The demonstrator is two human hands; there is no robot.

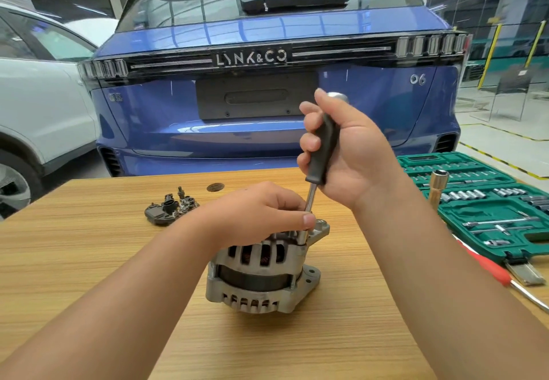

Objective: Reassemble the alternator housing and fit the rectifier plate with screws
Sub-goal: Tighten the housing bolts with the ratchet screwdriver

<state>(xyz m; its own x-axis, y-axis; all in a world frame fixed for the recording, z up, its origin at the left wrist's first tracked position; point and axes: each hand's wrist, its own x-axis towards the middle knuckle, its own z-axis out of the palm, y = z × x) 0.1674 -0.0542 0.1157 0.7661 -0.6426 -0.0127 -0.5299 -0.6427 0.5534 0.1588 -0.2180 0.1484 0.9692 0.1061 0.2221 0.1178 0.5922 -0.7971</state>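
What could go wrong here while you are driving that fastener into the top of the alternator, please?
1. The left hand pinches the driver's shaft right at the tip, so a slip could jab the fingers.
2. The alternator stands on end on the table, unclamped; downward push from the right hand may tip it.
3. The rectifier plate and small parts lie loose behind the left forearm and could get knocked.

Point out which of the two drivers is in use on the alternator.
The black-handled driver, held upright by the right hand. The red-handled screwdriver lies on the table.
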